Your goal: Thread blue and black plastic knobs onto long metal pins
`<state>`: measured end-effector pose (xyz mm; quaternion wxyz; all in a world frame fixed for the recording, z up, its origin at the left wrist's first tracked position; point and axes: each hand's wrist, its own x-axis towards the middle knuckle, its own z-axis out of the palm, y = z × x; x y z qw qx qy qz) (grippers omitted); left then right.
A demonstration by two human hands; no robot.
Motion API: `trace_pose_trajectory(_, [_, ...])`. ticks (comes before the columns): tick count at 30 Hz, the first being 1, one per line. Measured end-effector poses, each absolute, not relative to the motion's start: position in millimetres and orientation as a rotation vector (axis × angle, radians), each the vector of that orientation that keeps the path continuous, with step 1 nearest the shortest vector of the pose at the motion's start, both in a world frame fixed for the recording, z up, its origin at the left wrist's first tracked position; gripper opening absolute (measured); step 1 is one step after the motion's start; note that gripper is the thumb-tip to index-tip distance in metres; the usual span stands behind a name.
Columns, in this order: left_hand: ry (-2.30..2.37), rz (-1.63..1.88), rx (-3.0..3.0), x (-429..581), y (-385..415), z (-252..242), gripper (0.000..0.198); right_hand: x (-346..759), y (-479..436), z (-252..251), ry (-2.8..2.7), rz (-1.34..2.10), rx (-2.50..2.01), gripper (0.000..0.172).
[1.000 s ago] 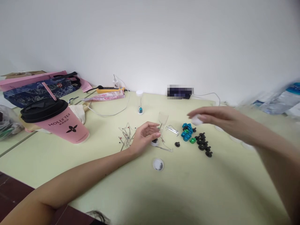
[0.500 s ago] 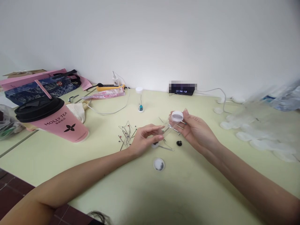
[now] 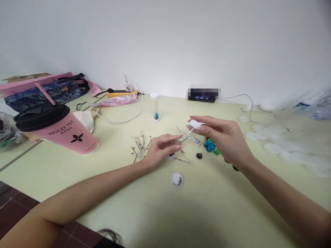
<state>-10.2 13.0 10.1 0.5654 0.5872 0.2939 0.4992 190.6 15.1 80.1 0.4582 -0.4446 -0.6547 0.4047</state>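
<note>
1. The right hand [image 3: 223, 137] pinches a small white cap [image 3: 194, 124] between thumb and forefinger. Its other fingers are loosely bent, and the hand is raised just above the table [image 3: 227, 210].
2. The left hand [image 3: 161, 148] rests its heel on the table with the fingers curled in. Thumb and fingertips close on a small clear tube [image 3: 184, 141], which is faint and hard to make out.
3. The cap sits just above and to the right of the tube's upper end. I cannot tell whether they touch.
4. Bent metal wires [image 3: 193, 138] lie on the table between the two hands.
5. A loose heap of pins [image 3: 139, 146] lies just left of the left hand.
6. Blue and green beads [image 3: 210, 144] show under the right hand, and a single black bead [image 3: 199, 155] lies near them.
7. A white lid [image 3: 176, 179] with dark bits in it lies nearer the person, below both hands.
8. Farther back a capped vial [image 3: 155, 107] stands upright, and a clock [image 3: 204, 98] sits by the wall.
9. A pink cup [image 3: 60, 134] with a black lid stands well to the left, and white discs [image 3: 269, 146] are scattered on the right.
</note>
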Motion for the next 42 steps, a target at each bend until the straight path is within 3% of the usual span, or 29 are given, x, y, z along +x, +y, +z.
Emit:
trace_pose_trajectory(22, [0.653,1.151,1.352,-12,16,5,0.032,189,12,79,-1.823,0.589,-1.022,0.026])
trace_pose_trajectory(35, [0.478,0.948,1.106,-13,22,3,0.038,189,12,86,-1.772,0.603,-1.056,0.022])
trace_pose_trajectory(42, [0.537,1.171,1.032,-14,27,4,0.033,186,16,77,-1.875,0.805,-1.297,0.022])
